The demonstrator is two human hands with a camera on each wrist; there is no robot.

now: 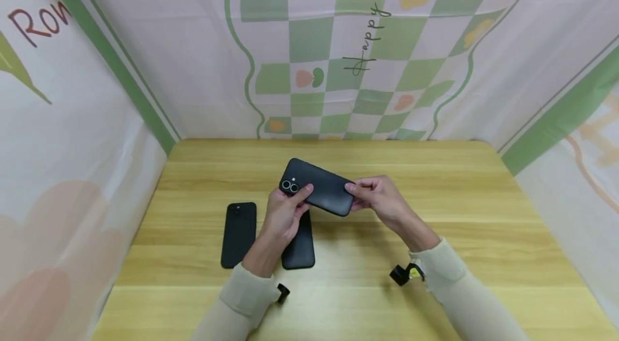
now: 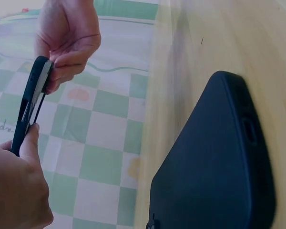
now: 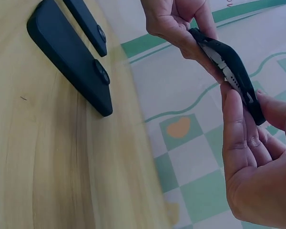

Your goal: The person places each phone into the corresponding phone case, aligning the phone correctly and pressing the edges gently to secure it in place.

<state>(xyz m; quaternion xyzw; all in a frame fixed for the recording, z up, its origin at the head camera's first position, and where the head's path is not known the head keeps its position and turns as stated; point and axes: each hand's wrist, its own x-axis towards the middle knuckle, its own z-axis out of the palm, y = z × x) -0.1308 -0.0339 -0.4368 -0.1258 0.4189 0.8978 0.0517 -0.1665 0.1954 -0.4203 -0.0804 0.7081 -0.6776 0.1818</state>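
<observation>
Above the table, both hands hold a smartphone (image 1: pixel 323 186) in a black case, its back and two ringed camera lenses facing up. My left hand (image 1: pixel 282 216) grips the camera end, thumb on the back beside the lenses. The opposite end is pinched by my right hand (image 1: pixel 383 201), thumb on top and fingers beneath. Along its edge in the right wrist view, the phone's pale silver frame (image 3: pixel 227 71) shows against the black case (image 3: pixel 236 59), which sits partly off it. The left wrist view also has a thin gap along the side.
Two black phone-shaped things lie on the wooden table (image 1: pixel 483 223): one at the left (image 1: pixel 238 234), another (image 1: pixel 300 244) partly hidden under my left hand. Printed cloth (image 1: pixel 193 62) hangs behind and at both sides. Small black wrist cameras (image 1: pixel 399 275) stick out from the cuffs.
</observation>
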